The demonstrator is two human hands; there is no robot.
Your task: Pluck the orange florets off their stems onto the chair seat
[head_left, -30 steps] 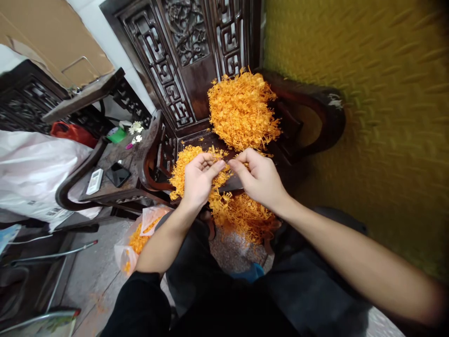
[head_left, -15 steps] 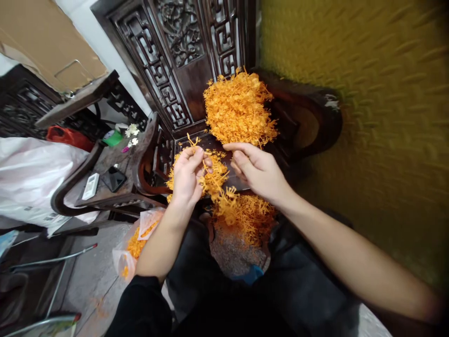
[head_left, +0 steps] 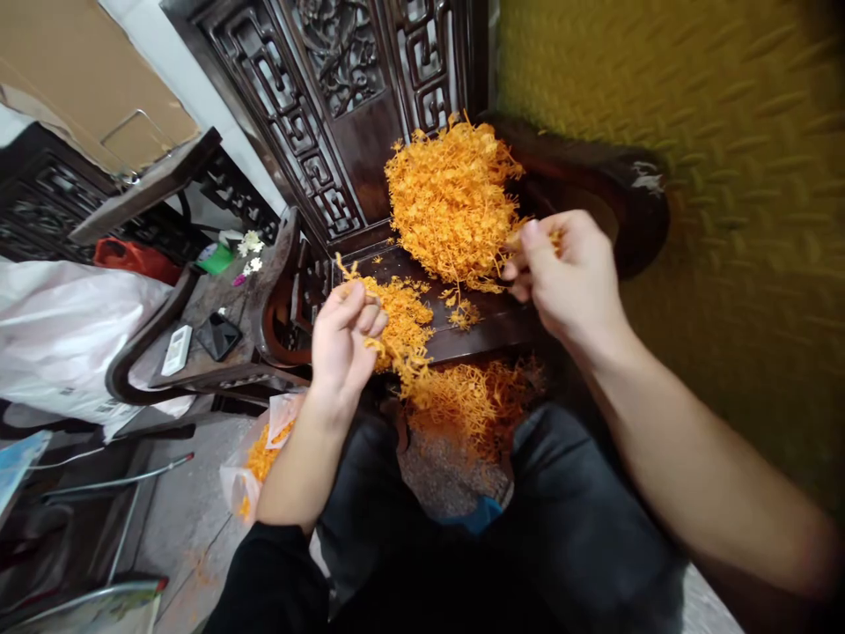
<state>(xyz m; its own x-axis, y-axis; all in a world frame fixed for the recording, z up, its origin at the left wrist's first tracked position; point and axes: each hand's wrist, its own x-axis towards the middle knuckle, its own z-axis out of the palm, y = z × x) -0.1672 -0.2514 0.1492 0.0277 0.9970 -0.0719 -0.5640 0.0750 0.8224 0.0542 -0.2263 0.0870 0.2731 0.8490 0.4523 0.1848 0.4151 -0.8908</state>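
Carved dark wood fills the middle of my feed: a chair (head_left: 370, 163) whose pierced backrest leans away at a tilt, with a yellow, bumpy-patterned surface (head_left: 700, 132) along the right side. On the seat I have a big pile of orange strands (head_left: 455, 207), heaped against the backrest. Nearer the front, a smaller pile (head_left: 404, 321) spreads over the seat's left part, beside the left hand (head_left: 343, 339). That hand's grip is narrow, thumb against fingers, pinching a thin orange strand (head_left: 347, 267) that pokes up past the fingertips. I see the right hand (head_left: 571, 277) just right of the big pile, its grip drawn in around some orange bits (head_left: 555, 238). Between the piles, a loose clump (head_left: 464, 313) lies on the seat. Below the front edge I make out a third heap (head_left: 462, 401), and lower down, between the wearer's knees, something blue (head_left: 485, 513), mostly hidden. Farther left, a wooden desk carries a white remote (head_left: 177, 350), a black phone (head_left: 218, 336), a green item (head_left: 216, 257) and white flowers (head_left: 251, 243). A clear bag (head_left: 287, 408) with more orange in it sits on the floor, partly behind the left forearm. Beyond the desk I see a large white sack (head_left: 72, 326) and a red bag (head_left: 135, 258).
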